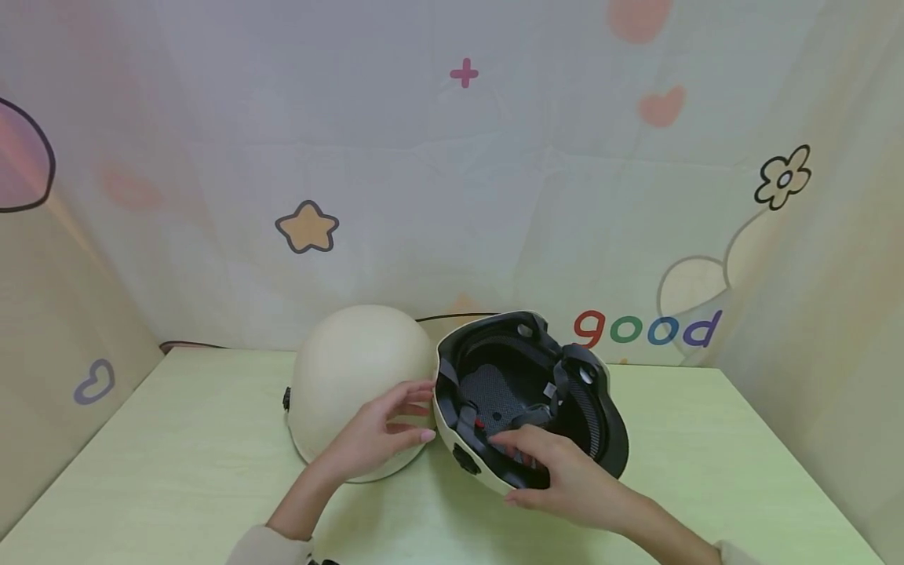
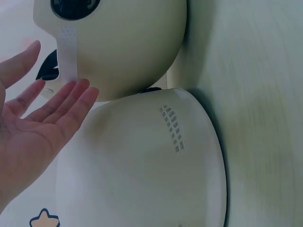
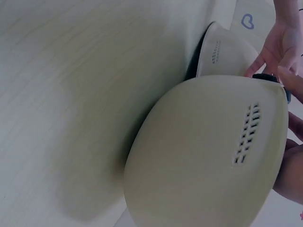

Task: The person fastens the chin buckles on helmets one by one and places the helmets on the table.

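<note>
Two cream helmets are side by side on the table. The left helmet (image 1: 353, 369) sits dome up. Leaning against its right side, the other helmet (image 1: 487, 392) lies tipped over, its black padded inside and straps facing up and toward me. My right hand (image 1: 565, 479) grips this tipped helmet's near rim, fingers inside and thumb outside. Loosely spread, the fingers of my left hand (image 1: 381, 431) reach to the tipped helmet's left side, in front of the dome-up one. In the left wrist view that hand (image 2: 42, 123) has its palm showing and holds nothing; its fingertips lie at the tipped helmet's shell (image 2: 128, 52).
A pale green table (image 1: 671, 439) carries both helmets. Behind it hangs a printed curtain (image 1: 494, 220) with shapes and the word "good", and curtain sides close in left and right. A dark cable (image 1: 455, 316) runs along the back.
</note>
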The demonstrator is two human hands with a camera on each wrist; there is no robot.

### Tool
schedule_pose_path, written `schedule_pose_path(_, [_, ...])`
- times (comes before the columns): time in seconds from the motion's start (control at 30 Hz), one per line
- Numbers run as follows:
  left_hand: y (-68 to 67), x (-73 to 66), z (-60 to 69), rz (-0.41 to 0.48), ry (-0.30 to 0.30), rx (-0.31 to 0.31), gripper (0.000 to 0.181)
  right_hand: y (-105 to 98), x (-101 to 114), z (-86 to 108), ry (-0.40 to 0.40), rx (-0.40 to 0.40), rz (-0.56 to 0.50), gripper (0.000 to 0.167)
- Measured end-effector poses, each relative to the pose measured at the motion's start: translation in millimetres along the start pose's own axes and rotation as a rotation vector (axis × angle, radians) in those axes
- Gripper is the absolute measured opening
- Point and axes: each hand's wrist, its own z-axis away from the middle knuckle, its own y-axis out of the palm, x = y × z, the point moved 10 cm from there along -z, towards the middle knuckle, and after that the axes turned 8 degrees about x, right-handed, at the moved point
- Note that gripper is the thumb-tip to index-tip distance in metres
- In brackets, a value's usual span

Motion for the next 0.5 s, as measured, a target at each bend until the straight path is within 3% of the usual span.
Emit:
schedule_pose_path(0.17, [1.4, 0.8, -1.2, -0.014, 0.000, -0.006, 0.053, 2, 1, -1.9, 0.025, -0.017, 0.031, 0.049])
schedule_pose_path(0.5, [7.3, -1.2, -5.8, 0.024, 0.022, -0.012, 0.057, -12, 7, 0.4, -0.024, -0.134, 0.097, 0.040])
